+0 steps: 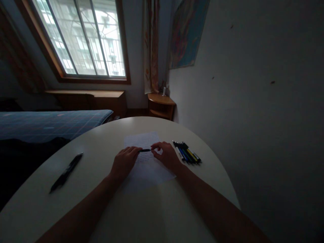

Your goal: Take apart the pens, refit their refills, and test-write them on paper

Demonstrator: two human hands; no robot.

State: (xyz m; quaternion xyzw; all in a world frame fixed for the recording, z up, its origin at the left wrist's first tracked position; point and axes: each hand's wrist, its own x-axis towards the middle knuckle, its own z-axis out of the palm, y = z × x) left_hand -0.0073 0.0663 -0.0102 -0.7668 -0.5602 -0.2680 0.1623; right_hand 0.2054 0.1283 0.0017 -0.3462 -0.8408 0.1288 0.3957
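Observation:
A dark pen (145, 150) is held level between both hands over a lined sheet of paper (146, 168) on a round white table (101, 202). My left hand (125, 161) pinches the pen's left end, fingers closed. My right hand (165, 154) pinches its right end, fingers curled. Both hands rest on the paper. A bunch of several pens (187, 153), black, blue and yellow, lies just right of my right hand.
A single black pen (66, 172) lies at the table's left side. Beyond the table are a bed with a blue cover (50, 123), a window (83, 37), a small wooden corner shelf (161, 105) and a wall on the right.

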